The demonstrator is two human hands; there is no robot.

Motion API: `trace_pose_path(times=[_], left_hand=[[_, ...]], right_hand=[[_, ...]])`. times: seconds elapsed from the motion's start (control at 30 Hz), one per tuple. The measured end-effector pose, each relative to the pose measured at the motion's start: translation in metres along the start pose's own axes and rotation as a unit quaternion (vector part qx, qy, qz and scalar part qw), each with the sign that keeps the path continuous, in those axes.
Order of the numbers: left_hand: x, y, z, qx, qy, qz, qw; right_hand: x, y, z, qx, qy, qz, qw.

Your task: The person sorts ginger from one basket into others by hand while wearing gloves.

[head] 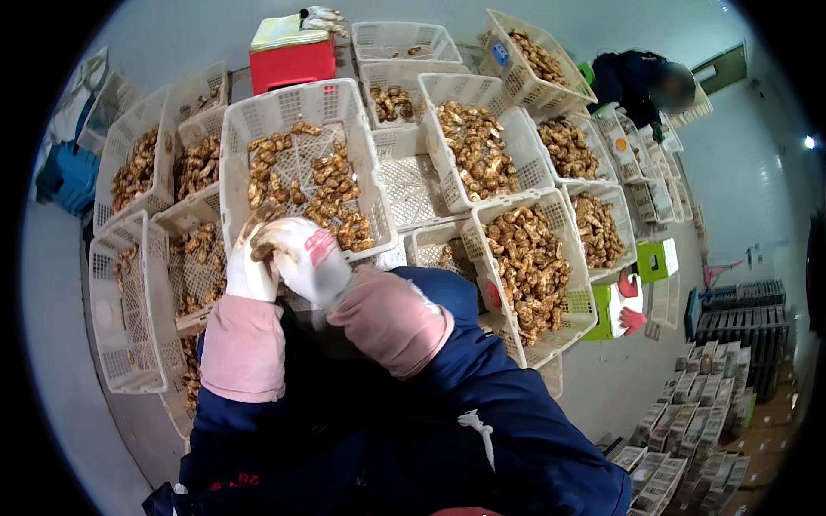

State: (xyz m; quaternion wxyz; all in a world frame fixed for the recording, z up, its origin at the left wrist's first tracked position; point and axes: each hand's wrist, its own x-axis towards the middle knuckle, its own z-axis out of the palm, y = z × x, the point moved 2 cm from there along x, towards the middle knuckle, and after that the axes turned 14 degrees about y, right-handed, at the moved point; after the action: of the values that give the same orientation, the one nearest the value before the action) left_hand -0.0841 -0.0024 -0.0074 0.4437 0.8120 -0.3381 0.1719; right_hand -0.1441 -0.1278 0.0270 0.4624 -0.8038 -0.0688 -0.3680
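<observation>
My left hand [253,267] and my right hand [306,258], both in white work gloves, meet over the near left rim of a large white plastic crate [290,102]. Brown stains mark the glove fingertips, and the fingers of both hands are curled towards each other. Whether a mushroom is between them cannot be made out. Inside this crate, thick brown-and-cream mushrooms, like matsutake, lie in a left group [262,164] and a larger right group [335,193]. A single mushroom [297,191] sits between the groups. Pink cuffs cover my wrists.
More mushroom crates surround me, including a heaped one [529,277] at right and one [474,148] beyond. A red box [292,63] stands behind. Green stools [603,309] are at right. A co-worker [623,84] bends over crates at far right; stacked crates [697,393] fill the lower right.
</observation>
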Motion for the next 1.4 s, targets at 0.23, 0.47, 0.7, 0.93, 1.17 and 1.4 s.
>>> trace_pose_path(times=[0.23,0.47,0.7,0.93,1.17,1.4], left_hand=[[-0.031,-0.067,0.024,-0.531,0.045,-0.44,0.723],[-0.021,-0.048,0.043,-0.588,0.024,-0.537,0.605],[-0.028,-0.065,0.045,-0.595,0.003,-0.509,0.622],[-0.016,-0.034,0.037,-0.593,0.017,-0.531,0.605],[-0.027,-0.059,0.038,-0.585,0.044,-0.529,0.614],[-0.03,-0.07,0.041,-0.576,0.042,-0.544,0.609]], right_hand=[[-0.003,-0.009,-0.011,0.022,-0.023,0.049,0.998],[-0.008,0.001,-0.031,-0.054,-0.077,0.056,0.994],[-0.008,0.0,-0.034,-0.062,-0.094,0.057,0.992],[-0.007,0.0,-0.028,-0.066,-0.115,0.059,0.989],[-0.005,-0.003,-0.031,-0.062,-0.092,0.044,0.993],[-0.006,-0.002,-0.031,-0.06,-0.09,0.047,0.993]])
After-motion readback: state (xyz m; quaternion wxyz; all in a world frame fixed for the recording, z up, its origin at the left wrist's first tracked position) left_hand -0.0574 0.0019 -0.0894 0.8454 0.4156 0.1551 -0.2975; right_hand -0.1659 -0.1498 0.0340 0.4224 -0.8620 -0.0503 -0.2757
